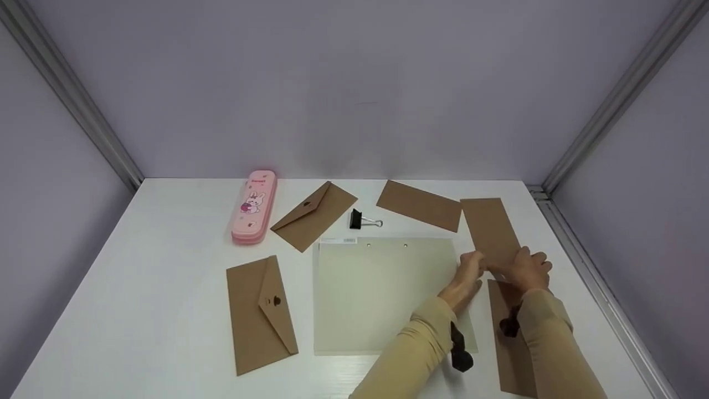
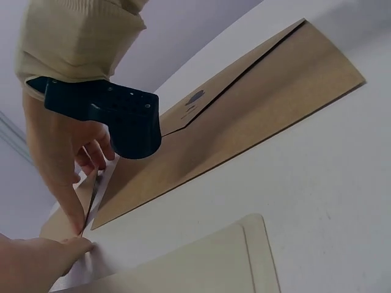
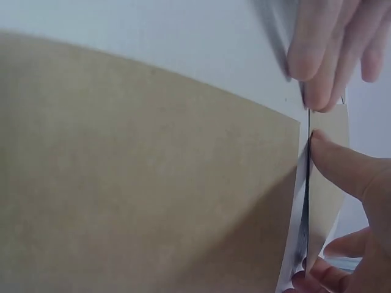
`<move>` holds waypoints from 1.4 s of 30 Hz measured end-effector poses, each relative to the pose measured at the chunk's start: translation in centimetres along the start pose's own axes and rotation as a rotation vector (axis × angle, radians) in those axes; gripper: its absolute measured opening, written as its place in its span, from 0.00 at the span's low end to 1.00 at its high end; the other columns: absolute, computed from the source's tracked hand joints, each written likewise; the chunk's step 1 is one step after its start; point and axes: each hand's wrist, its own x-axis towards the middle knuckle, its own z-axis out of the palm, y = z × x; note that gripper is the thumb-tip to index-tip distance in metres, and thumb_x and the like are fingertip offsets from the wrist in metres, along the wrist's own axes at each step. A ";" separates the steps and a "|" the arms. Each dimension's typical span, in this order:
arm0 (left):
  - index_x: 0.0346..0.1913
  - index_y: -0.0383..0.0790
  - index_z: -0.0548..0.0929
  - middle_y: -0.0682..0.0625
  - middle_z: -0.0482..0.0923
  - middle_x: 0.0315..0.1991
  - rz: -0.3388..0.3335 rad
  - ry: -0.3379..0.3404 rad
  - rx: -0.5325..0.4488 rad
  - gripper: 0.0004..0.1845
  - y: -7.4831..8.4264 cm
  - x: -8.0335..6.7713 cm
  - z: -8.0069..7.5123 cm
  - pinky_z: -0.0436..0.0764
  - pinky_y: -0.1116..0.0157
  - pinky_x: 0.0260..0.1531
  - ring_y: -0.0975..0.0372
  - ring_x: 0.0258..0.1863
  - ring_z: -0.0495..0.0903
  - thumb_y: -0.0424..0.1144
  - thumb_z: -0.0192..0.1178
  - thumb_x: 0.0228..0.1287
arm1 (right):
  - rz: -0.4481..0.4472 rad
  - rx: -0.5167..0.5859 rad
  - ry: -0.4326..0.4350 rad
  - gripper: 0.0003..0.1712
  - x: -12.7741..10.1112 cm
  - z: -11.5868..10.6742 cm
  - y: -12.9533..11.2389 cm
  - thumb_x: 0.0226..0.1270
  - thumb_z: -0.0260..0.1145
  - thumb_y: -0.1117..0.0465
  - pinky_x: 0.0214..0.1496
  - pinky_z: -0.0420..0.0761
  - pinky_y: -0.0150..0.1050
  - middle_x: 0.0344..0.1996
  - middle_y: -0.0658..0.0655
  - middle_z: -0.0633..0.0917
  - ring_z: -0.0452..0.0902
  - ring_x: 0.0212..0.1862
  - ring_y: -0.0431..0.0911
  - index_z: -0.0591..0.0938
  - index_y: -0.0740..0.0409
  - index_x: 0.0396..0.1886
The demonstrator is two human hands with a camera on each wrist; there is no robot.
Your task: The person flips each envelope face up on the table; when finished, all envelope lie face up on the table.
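A plain brown envelope (image 1: 491, 231) lies at the right of the white table (image 1: 166, 277), and both hands meet at its near end. My left hand (image 1: 469, 270) pinches the near left corner. My right hand (image 1: 530, 269) pinches the same edge from the right, thumb (image 3: 348, 168) on one side and fingers below. The right wrist view shows the envelope (image 3: 153, 183) close up, with left fingertips (image 3: 324, 55) at its edge. A second envelope (image 2: 244, 122) with a dark heart seal lies flap up under my right forearm.
A pale green sheet (image 1: 382, 293) lies in the middle, left of the hands. Behind it are a black binder clip (image 1: 357, 219), two more envelopes (image 1: 314, 215) (image 1: 421, 205) and a pink pencil case (image 1: 255, 206). Another flapped envelope (image 1: 259, 313) lies near left. Grey walls enclose the table.
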 end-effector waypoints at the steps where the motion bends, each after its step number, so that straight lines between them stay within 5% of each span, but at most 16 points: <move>1: 0.45 0.32 0.79 0.42 0.78 0.48 -0.019 0.008 -0.014 0.15 0.0 -0.1 0.0 0.69 0.45 0.70 0.50 0.57 0.78 0.38 0.47 0.67 | 0.001 0.016 0.023 0.59 0.0 0.0 0.0 0.65 0.73 0.42 0.67 0.67 0.74 0.63 0.91 0.62 0.59 0.65 0.81 0.60 0.87 0.72; 3: 0.68 0.29 0.71 0.34 0.71 0.68 -0.054 0.027 -0.054 0.28 0.1 -0.3 0.0 0.60 0.39 0.79 0.41 0.75 0.67 0.42 0.48 0.68 | 0.007 0.077 0.087 0.47 0.0 -0.1 0.1 0.69 0.69 0.50 0.66 0.70 0.71 0.62 0.88 0.66 0.64 0.63 0.79 0.64 0.86 0.70; 5: 0.76 0.29 0.61 0.30 0.63 0.74 -0.090 0.042 -0.082 0.36 0.1 -0.4 0.1 0.59 0.40 0.81 0.37 0.79 0.62 0.45 0.49 0.69 | 0.002 0.158 0.153 0.37 0.0 -0.2 0.1 0.73 0.64 0.58 0.63 0.75 0.66 0.62 0.86 0.71 0.71 0.62 0.75 0.68 0.82 0.70; 9: 0.77 0.34 0.62 0.30 0.65 0.74 -0.134 0.057 -0.092 0.37 0.3 -0.5 0.1 0.64 0.44 0.79 0.39 0.77 0.65 0.49 0.52 0.70 | 0.006 0.329 0.220 0.29 -0.1 -0.5 -0.3 0.75 0.56 0.67 0.46 0.85 0.45 0.58 0.76 0.81 0.85 0.49 0.60 0.71 0.73 0.72; 13: 0.79 0.32 0.60 0.27 0.65 0.75 -0.122 0.038 -0.106 0.40 0.7 -0.3 -0.1 0.63 0.43 0.80 0.37 0.78 0.65 0.50 0.53 0.71 | 0.009 0.463 0.228 0.28 -0.4 -1.3 -0.8 0.76 0.54 0.69 0.33 0.84 0.30 0.53 0.67 0.81 0.84 0.36 0.45 0.71 0.67 0.74; 22: 0.82 0.34 0.57 0.28 0.70 0.73 -0.082 -0.052 -0.200 0.40 3.5 0.7 -2.2 0.64 0.42 0.80 0.37 0.76 0.69 0.58 0.46 0.80 | -0.138 0.639 0.350 0.20 -1.4 -2.8 -2.3 0.82 0.55 0.66 0.42 0.87 0.27 0.52 0.55 0.79 0.81 0.42 0.36 0.73 0.59 0.70; 30: 0.77 0.32 0.66 0.28 0.75 0.70 -0.060 -0.176 -0.388 0.43 5.8 0.2 -3.7 0.74 0.45 0.74 0.38 0.70 0.77 0.67 0.32 0.82 | -0.302 0.758 0.532 0.13 -1.9 -3.1 -2.7 0.82 0.58 0.65 0.51 0.84 0.22 0.44 0.42 0.83 0.81 0.48 0.29 0.83 0.66 0.57; 36: 0.63 0.33 0.81 0.33 0.83 0.64 -0.040 -0.284 -0.381 0.29 7.0 -0.2 -4.2 0.85 0.56 0.62 0.48 0.56 0.89 0.53 0.49 0.75 | -0.375 0.758 0.631 0.13 -3.4 -4.0 -3.3 0.80 0.57 0.72 0.55 0.81 0.20 0.44 0.40 0.82 0.79 0.48 0.29 0.84 0.74 0.54; 39: 0.60 0.35 0.83 0.37 0.85 0.59 -0.028 -0.258 -0.335 0.21 7.3 -0.5 -4.1 0.88 0.61 0.55 0.53 0.49 0.89 0.42 0.56 0.72 | -0.394 0.772 0.630 0.14 -3.2 -4.0 -3.0 0.81 0.56 0.72 0.57 0.80 0.20 0.49 0.41 0.81 0.79 0.55 0.30 0.84 0.74 0.55; 42: 0.65 0.35 0.82 0.41 0.84 0.59 -0.008 -0.198 -0.257 0.23 7.4 -0.8 -3.7 0.86 0.67 0.51 0.57 0.49 0.87 0.34 0.60 0.68 | -0.362 0.778 0.572 0.19 -2.3 -4.0 -2.3 0.84 0.52 0.67 0.62 0.79 0.21 0.65 0.50 0.81 0.77 0.69 0.38 0.82 0.67 0.64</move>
